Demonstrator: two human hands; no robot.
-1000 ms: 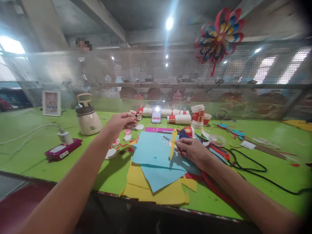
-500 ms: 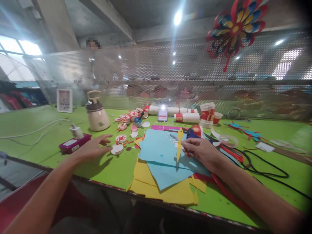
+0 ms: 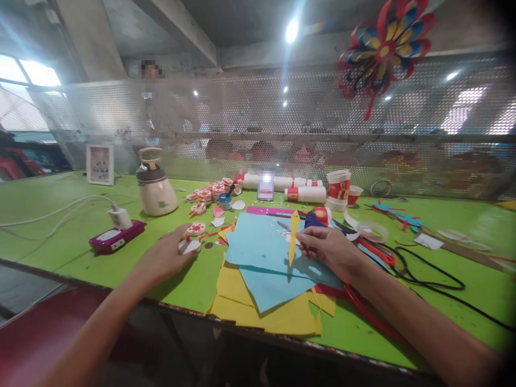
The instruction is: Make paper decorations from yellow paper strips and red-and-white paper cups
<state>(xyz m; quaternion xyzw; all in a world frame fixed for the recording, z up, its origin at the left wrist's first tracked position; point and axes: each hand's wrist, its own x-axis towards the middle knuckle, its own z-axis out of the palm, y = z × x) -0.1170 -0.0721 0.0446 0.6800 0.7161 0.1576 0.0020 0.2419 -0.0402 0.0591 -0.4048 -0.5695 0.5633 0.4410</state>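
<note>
My right hand pinches a narrow yellow paper cutout, upright, with a pointed lower end and small dark dots near its top. Under it lie light blue paper sheets, on top of yellow sheets. My left hand has its thumb and fingers around the edges of a white disc on the green table. Just behind that disc sits another one, a red-patterned disc. Loose paper scraps lie close by.
Farther back are a pile of red-and-white discs, a small blue jar, stacked paper cups and a phone. A beige flask and a purple power strip stand left. Black cord loops at right.
My left hand has moved right and closed around the white disc. My right hand still holds the yellow cutout over the blue paper. The view has shifted slightly.
</note>
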